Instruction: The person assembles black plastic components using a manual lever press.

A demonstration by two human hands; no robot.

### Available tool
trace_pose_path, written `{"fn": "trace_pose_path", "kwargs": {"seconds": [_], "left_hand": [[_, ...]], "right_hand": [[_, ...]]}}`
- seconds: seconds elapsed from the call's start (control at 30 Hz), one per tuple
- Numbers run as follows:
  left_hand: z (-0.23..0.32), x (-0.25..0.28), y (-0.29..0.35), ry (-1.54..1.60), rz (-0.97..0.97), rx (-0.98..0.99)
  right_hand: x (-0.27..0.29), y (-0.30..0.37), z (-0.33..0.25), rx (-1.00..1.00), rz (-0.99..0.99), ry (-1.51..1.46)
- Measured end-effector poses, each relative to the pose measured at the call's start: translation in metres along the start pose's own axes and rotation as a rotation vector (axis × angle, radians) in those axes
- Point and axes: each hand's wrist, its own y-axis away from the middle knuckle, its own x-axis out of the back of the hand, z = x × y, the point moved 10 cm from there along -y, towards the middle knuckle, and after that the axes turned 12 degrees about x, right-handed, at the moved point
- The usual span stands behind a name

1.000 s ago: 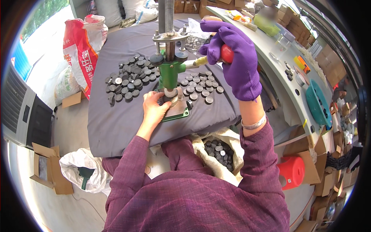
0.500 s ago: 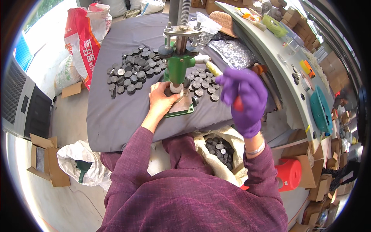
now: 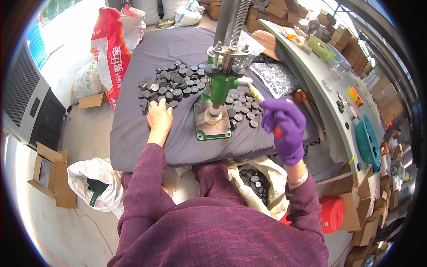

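Observation:
My left hand, bare, reaches to the near edge of a heap of round dark caps; its fingers are apart and their tips touch the caps. Just right of it stands a green hand press with a metal ram above a pale ring-shaped holder on its base plate. My right hand, in a purple glove, is closed round the end of the press lever, which has a yellow sleeve. Something red shows between the gloved fingers. More caps with silvery faces lie right of the press.
Grey cloth covers the table. A hammer and a clear bag of small parts lie at the right. Below the table edge, an open sack holds caps. A side bench carries a teal basket.
My left hand has left the press base and moved left to the heap of caps. The gloved hand stays by the lever. The whole view has shifted slightly.

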Motion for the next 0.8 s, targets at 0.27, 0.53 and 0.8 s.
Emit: {"fn": "trace_pose_path", "kwargs": {"seconds": [0.27, 0.53, 0.8], "left_hand": [[0.008, 0.01, 0.013, 0.234, 0.036, -0.156], [0.098, 0.006, 0.066, 0.57, -0.321, -0.182], [0.108, -0.011, 0.065, 0.607, -0.323, -0.069]], "right_hand": [[0.005, -0.076, -0.011, 0.018, -0.007, -0.121], [0.01, -0.081, -0.008, 0.021, 0.05, -0.056], [0.01, -0.074, -0.011, 0.093, 0.026, -0.099]]}}
